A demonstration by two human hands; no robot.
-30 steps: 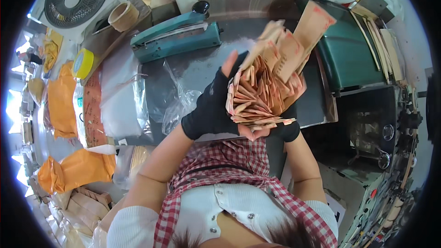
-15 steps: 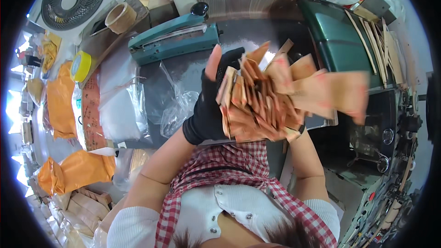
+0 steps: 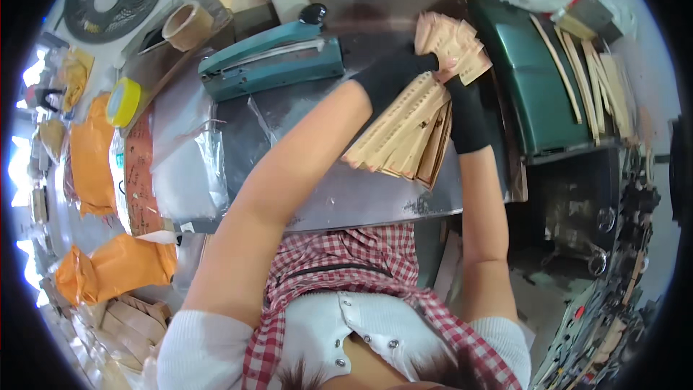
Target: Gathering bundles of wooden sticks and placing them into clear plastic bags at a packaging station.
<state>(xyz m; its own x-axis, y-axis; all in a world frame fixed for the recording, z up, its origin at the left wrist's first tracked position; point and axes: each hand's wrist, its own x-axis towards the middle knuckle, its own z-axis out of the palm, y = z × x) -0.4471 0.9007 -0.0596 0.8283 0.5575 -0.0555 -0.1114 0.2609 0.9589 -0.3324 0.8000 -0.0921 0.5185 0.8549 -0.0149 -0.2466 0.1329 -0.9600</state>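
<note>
The left hand (image 3: 390, 76), in a black glove, is closed over the upper side of a thick stack of tan paper packets (image 3: 404, 133), with its fingers wrapped around the top of the bundle. The right hand (image 3: 465, 112), also gloved in black, clamps the same stack from the right edge. The packets are held together low over the metal bench (image 3: 346, 195), fanned a little, and their lower ends seem to touch the surface, though I cannot tell this for sure.

I judge the step in hand to be squaring the bundle. The next move probably needs both hands to keep an even pressure, so that no packet slides out.

Behind the hands lies a teal heat sealer (image 3: 271, 65), to the left clear plastic bags (image 3: 180, 166), and to the right a dark green box (image 3: 545, 79).
</note>
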